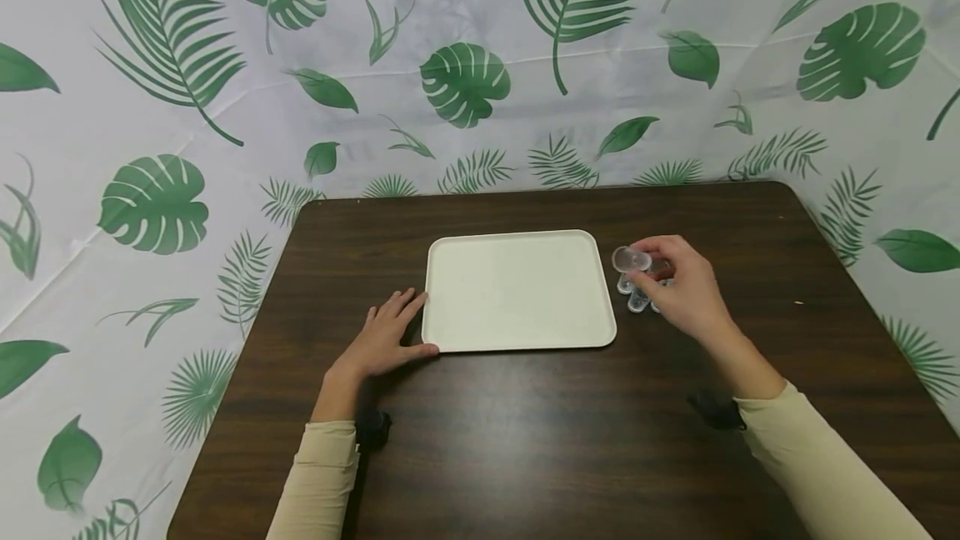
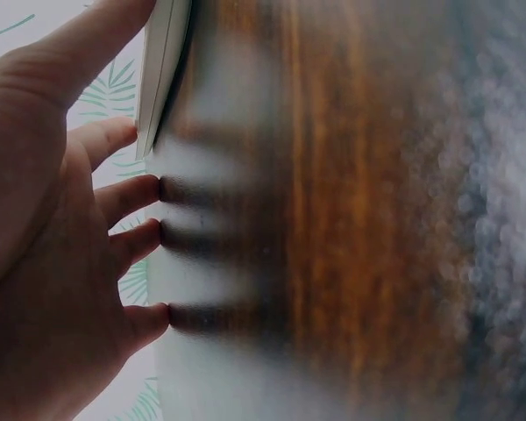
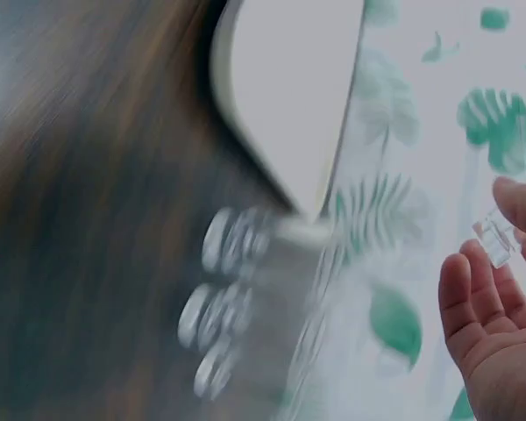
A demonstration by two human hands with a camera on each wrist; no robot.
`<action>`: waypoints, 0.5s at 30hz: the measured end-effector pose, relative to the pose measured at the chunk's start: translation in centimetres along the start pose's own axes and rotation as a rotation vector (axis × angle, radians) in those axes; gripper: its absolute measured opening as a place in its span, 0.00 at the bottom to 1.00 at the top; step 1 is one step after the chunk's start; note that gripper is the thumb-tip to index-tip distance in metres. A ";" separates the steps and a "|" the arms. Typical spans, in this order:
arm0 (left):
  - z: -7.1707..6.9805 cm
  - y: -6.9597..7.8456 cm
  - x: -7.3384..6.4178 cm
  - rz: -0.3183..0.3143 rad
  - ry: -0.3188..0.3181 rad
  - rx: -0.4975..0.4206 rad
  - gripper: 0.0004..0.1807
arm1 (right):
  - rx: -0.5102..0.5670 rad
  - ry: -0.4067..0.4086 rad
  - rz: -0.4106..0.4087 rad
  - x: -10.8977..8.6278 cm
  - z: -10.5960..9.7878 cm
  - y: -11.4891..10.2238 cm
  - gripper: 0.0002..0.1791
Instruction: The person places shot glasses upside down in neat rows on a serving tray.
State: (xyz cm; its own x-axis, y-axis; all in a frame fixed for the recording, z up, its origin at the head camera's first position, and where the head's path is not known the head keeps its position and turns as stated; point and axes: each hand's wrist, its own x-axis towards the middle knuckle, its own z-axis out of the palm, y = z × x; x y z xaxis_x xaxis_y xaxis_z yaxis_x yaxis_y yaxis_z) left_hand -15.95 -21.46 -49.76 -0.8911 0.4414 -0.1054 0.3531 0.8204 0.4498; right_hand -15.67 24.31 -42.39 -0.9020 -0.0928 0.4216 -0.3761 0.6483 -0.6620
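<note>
A shallow off-white rectangular tray (image 1: 519, 292) lies flat on the dark wood table. My left hand (image 1: 381, 338) rests at its left side with the fingers spread; the thumb and index fingertip touch the tray's edge, and the other fingertips press on the tabletop. Right of the tray, my right hand (image 1: 686, 290) pinches a small clear cup (image 1: 632, 260) between thumb and fingers, its round mouth tipped toward the head camera. Beneath that hand several more clear cups (image 1: 638, 301) stand close together, partly hidden by it. In the right wrist view these cups (image 3: 215, 316) look blurred.
The brown table (image 1: 525, 440) has rounded far corners. Behind it and at its sides hangs a white cloth (image 1: 390, 123) with green leaf prints. Dark camera mounts sit at both wrists, below beige sleeves.
</note>
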 end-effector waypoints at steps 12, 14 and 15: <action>-0.1 0.0 0.1 0.007 0.001 0.003 0.55 | 0.014 -0.282 -0.054 3.6 10.0 -3.4 0.18; -0.1 0.1 0.0 0.004 -0.001 0.001 0.55 | 0.044 -0.299 -0.022 4.0 11.8 -3.8 0.18; 0.0 0.1 0.0 0.004 -0.001 -0.001 0.54 | 0.054 -0.300 -0.002 4.1 12.6 -4.0 0.19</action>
State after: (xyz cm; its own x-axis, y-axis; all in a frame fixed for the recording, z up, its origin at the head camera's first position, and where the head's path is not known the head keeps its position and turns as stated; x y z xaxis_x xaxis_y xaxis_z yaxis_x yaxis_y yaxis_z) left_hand -15.95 -21.38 -49.71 -0.8894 0.4451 -0.1041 0.3566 0.8181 0.4512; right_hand -20.57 11.80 -45.79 -0.9207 -0.3181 0.2260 -0.3810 0.6078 -0.6967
